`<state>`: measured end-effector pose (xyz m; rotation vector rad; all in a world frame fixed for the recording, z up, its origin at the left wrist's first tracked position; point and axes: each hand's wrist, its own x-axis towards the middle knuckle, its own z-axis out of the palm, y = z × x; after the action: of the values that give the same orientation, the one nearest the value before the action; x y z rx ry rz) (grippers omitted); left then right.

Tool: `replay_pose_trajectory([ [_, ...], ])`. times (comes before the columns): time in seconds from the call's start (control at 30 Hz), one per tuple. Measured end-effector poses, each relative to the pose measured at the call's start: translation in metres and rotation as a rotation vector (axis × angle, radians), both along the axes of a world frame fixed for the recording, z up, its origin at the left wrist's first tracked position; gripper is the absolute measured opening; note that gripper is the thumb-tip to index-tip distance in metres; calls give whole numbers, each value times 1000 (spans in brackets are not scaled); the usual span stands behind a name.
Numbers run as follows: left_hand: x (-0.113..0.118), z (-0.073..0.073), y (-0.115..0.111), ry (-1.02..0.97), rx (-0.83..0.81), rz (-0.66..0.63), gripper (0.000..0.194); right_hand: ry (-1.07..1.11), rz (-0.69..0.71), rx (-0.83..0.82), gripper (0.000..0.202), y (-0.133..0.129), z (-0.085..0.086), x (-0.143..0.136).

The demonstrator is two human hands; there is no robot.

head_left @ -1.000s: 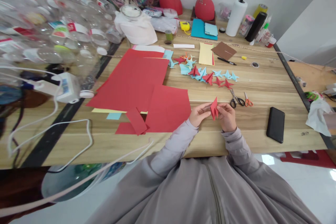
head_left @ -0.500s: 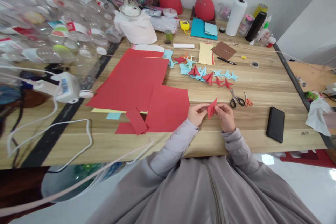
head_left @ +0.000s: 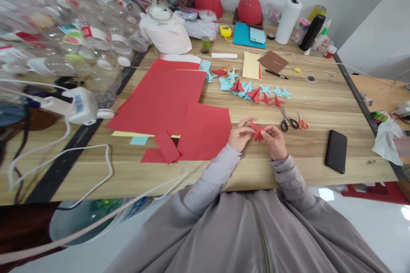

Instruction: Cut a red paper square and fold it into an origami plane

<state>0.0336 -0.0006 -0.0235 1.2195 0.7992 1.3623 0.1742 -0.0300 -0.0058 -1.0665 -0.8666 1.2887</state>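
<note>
A small folded red paper piece (head_left: 256, 132), its points spread apart, is held between both hands just above the table. My left hand (head_left: 240, 135) pinches its left side, with one finger raised behind. My right hand (head_left: 274, 141) grips the right side between thumb and fingers. Beyond the hands lie several folded paper cranes, blue ones (head_left: 277, 90) and red ones (head_left: 254, 94). Black-handled scissors (head_left: 288, 122) and orange-handled scissors (head_left: 303, 122) rest a little past my right hand. Large red paper sheets (head_left: 163, 94) lie to the left, with red strips (head_left: 166, 146) near them.
A black phone (head_left: 336, 152) lies on the right. Plastic bottles (head_left: 92, 36) crowd the left edge, near a white power strip (head_left: 80, 106) and cables. At the back stand a white bottle (head_left: 288, 21), a black bottle (head_left: 312, 32) and a yellow tape measure (head_left: 225, 31).
The red paper between my hands has gone from a narrow, slanted diamond to a spread shape with several points. One left finger has lifted. Both hands stay in nearly the same place.
</note>
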Motion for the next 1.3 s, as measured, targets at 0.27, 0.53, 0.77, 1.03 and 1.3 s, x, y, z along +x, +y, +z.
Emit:
replay_pose_trajectory([
  [0.27, 5, -1, -3, -108, -265, 8, 35, -125, -148, 50, 29, 1, -2, 0],
  [0.53, 6, 2, -4, -70, -335, 24, 40, -272, -146, 69, 33, -1, -2, -3],
  [0.77, 4, 5, -4, -9, -367, -4, 38, -296, -55, 16, 27, 0, -5, -1],
  [1.03, 6, 11, -5, 20, -310, 47, 36, -288, -45, -12, 24, -2, 2, -3],
  [1.3, 8, 17, -8, 168, -306, 107, 29, -402, -5, -35, 25, -5, 1, -11],
])
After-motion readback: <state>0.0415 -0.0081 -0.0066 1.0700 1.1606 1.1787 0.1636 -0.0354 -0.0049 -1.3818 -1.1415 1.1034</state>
